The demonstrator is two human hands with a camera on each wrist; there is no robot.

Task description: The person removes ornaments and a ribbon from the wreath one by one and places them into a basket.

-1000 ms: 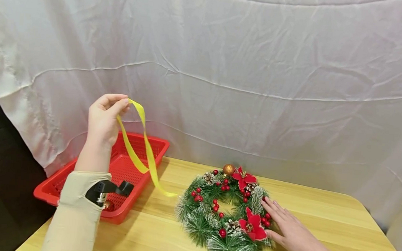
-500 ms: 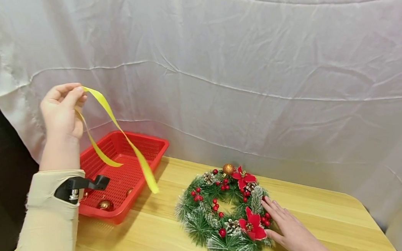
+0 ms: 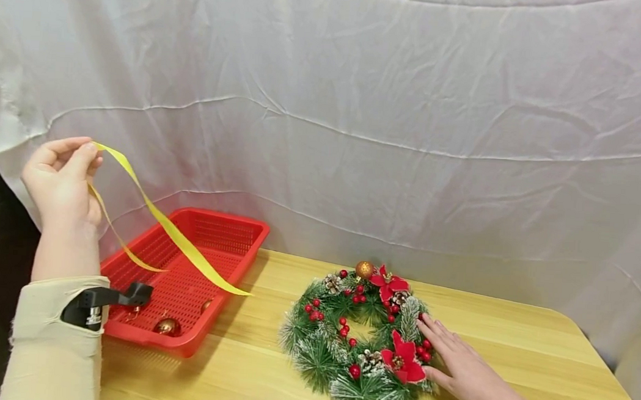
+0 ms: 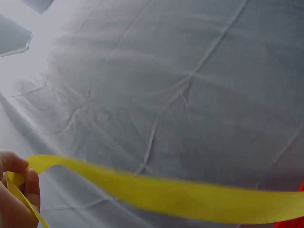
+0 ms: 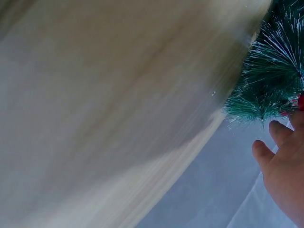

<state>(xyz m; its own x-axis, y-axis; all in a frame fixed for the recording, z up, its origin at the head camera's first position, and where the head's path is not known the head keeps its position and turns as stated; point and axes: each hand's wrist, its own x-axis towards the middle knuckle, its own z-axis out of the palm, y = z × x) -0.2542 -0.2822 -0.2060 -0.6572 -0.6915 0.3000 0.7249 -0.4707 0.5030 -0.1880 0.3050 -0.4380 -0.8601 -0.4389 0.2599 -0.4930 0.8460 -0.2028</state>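
Note:
Raised at the left in the head view, my left hand [image 3: 65,181] pinches a yellow ribbon [image 3: 175,235] between thumb and fingers. One long end trails right across the red basket, and a shorter end hangs lower. In the left wrist view the ribbon [image 4: 185,197] stretches rightward from the fingertips. A green wreath [image 3: 316,362] with red berries, pinecones, red flowers and a gold ball lies on the table. My right hand [image 3: 467,371] rests at its right edge, fingers extended and touching it. The right wrist view shows part of that hand [image 5: 285,166] beside the green needles.
The red basket [image 3: 254,248] stands at the left of the wooden table [image 3: 516,334], below my left hand. Inside it lie a shiny copper bauble [image 3: 167,326] and other small ornaments. A grey cloth [image 3: 414,108] hangs behind the table.
My left hand has moved left with the ribbon, drawing its ends left over the basket and uncovering more of the basket. The wreath and right hand look unmoved.

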